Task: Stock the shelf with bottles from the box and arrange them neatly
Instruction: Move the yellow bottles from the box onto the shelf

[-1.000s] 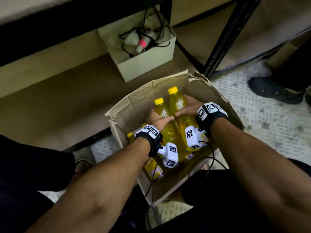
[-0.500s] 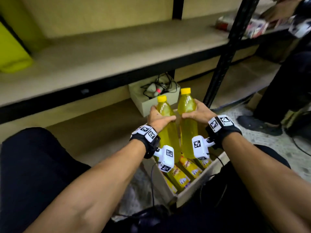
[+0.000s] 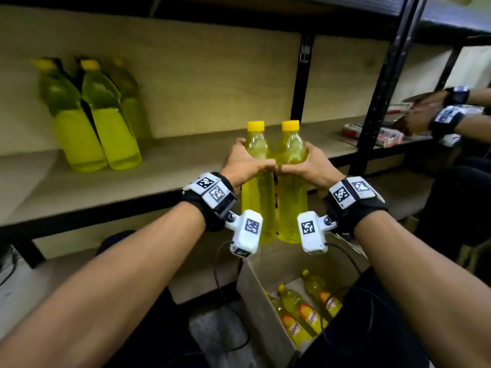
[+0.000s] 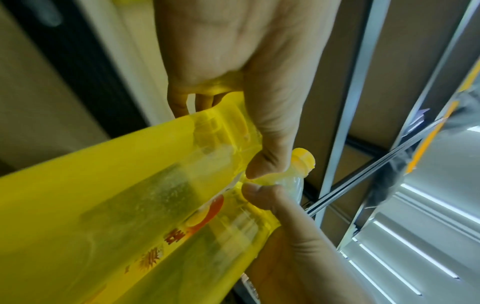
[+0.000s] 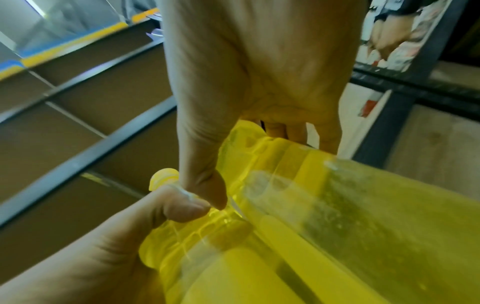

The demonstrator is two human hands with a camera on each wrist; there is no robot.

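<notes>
The shelf (image 3: pixel 164 166) is a wide wooden board in a black metal frame, and three yellow bottles (image 3: pixel 106 115) stand at its back left, blurred, their caps up. Below, at the person's knees, the cardboard box (image 3: pixel 255 293) is open and holds more bottles (image 3: pixel 300 314) that lie tilted with caps toward the shelf. In front of the shelf edge, above the box, two bottles are held upright and side by side, touching, their long axis vertical and the yellow caps on top. The left hand (image 3: pixel 245 163) is wrapped around the upper body of the left bottle (image 3: pixel 257 208), the right hand (image 3: pixel 309 166) around the right bottle (image 3: pixel 292 208); the thumbs meet between them.
</notes>
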